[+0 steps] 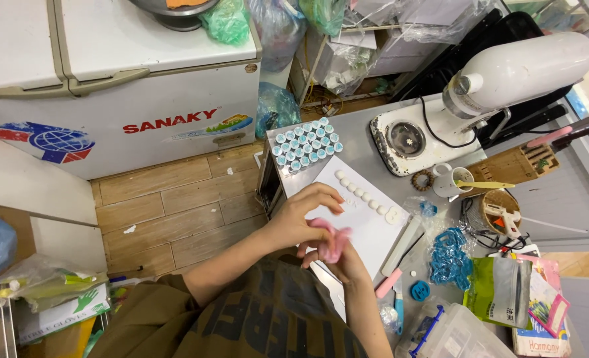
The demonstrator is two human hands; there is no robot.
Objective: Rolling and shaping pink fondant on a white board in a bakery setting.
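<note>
kneading a lump of pink clay (pixel 333 240), the left hand (pixel 305 217) curls its fingers over it while the right hand (pixel 345 264) cups it beneath, above a white sheet (pixel 367 225) bearing small white balls (pixel 362 193).

Small home-style craft or baking workshop — cramped and cluttered. A white chest freezer (pixel 118 86) stands far left on a wood-plank floor (pixel 175 212). A white stand mixer (pixel 500 86) sits far right on a grey steel worktable (pixel 360 142), beside a tray of small capped jars (pixel 306 144), blue cutters (pixel 448 255) and a glue gun (pixel 506 215) — plastic bags (pixel 274 20) piled at the far wall.
</note>
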